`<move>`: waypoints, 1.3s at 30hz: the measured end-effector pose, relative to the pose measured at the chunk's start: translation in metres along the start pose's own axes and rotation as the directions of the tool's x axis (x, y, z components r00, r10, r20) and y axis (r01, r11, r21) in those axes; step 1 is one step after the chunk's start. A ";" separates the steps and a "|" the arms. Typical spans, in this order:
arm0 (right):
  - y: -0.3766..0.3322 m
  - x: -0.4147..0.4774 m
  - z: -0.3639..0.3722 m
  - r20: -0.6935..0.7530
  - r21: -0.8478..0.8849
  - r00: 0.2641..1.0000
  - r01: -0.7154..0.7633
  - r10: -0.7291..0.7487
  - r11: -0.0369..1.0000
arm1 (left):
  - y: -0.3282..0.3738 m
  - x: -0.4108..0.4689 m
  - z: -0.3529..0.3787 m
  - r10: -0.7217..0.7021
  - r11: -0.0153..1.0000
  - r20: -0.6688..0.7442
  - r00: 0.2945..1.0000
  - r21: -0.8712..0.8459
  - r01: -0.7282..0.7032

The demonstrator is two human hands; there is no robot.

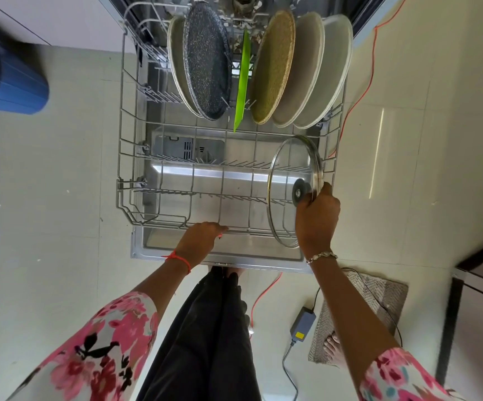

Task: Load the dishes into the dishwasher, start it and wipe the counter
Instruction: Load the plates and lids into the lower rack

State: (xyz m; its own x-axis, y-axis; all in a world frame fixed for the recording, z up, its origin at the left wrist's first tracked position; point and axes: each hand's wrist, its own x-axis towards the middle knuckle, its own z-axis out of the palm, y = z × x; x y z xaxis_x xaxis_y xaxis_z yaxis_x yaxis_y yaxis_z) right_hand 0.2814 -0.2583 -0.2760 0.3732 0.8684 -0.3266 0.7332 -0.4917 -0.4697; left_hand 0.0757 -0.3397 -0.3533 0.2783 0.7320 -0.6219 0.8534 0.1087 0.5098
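The dishwasher's lower rack (pixel 127 157) is pulled out over the open door (pixel 234 256). At its back stand a speckled dark pan (pixel 205 65), a thin green board (pixel 243 79), a tan plate (pixel 275 68) and two pale plates (pixel 330 70). A glass lid (pixel 286 180) with a metal rim stands on edge at the rack's front right. My right hand (pixel 317 215) grips the lid by its black knob. My left hand (pixel 199 241) holds the rack's front rim, fingers curled over the wire.
A blue bin (pixel 17 88) stands on the floor to the left. An orange cable (pixel 362 91) runs along the right of the dishwasher. A power adapter (pixel 302 325) and a grey mat (pixel 364 308) lie by my feet, cabinets at right.
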 end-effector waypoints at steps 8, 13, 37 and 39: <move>-0.009 -0.009 0.003 0.048 -0.087 0.997 -0.050 0.054 0.995 | 0.000 0.000 -0.001 -0.009 1.000 0.014 1.000 0.012 0.009; -0.010 -0.003 0.010 0.002 -0.080 0.999 -0.035 0.035 0.996 | 0.000 -0.001 0.000 0.004 1.000 0.004 1.000 0.013 -0.005; -0.005 -0.015 0.022 0.431 -0.074 0.891 0.193 -0.143 0.978 | 0.021 -0.029 -0.041 -0.033 0.998 0.077 0.997 0.054 0.029; -0.022 -0.029 -0.002 0.459 -0.135 0.874 0.247 -0.160 0.960 | 0.028 -0.047 -0.069 -0.033 0.998 0.043 0.999 0.051 0.031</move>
State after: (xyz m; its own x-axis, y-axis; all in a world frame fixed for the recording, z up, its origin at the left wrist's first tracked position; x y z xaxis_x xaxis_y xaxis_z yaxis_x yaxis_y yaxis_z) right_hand 0.2558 -0.2723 -0.2545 -0.0520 0.8082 -0.5865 0.8724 -0.2491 -0.4206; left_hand 0.0559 -0.3250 -0.2691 0.2688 0.6985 -0.6632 0.8827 0.0969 0.4599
